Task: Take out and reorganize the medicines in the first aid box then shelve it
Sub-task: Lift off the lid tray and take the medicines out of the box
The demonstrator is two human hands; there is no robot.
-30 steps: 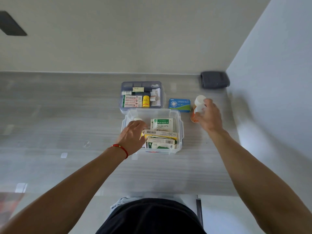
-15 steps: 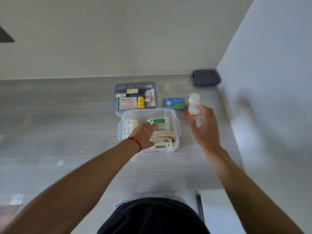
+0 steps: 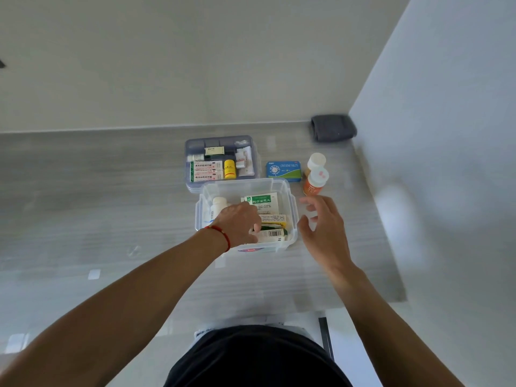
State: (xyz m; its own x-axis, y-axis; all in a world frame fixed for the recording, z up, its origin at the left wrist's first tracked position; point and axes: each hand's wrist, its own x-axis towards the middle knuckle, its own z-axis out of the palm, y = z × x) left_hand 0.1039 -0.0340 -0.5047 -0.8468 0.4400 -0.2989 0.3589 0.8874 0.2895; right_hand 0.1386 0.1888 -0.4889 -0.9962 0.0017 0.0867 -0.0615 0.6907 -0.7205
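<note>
Left hand (image 3: 237, 223) grips a box (image 3: 269, 235) inside the bin (image 3: 290, 202); right hand (image 3: 324, 227) hovers open beside two bottles (image 3: 315, 180).

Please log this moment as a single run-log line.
left hand: in clear box, on cartons | right hand: open, empty, beside box | out: two bottles, blue carton

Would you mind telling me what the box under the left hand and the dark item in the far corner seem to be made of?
The first aid box looks like clear glossy plastic: its contents show through the walls. The dark item seems soft grey fabric, matte and folded, probably a cloth.
</note>
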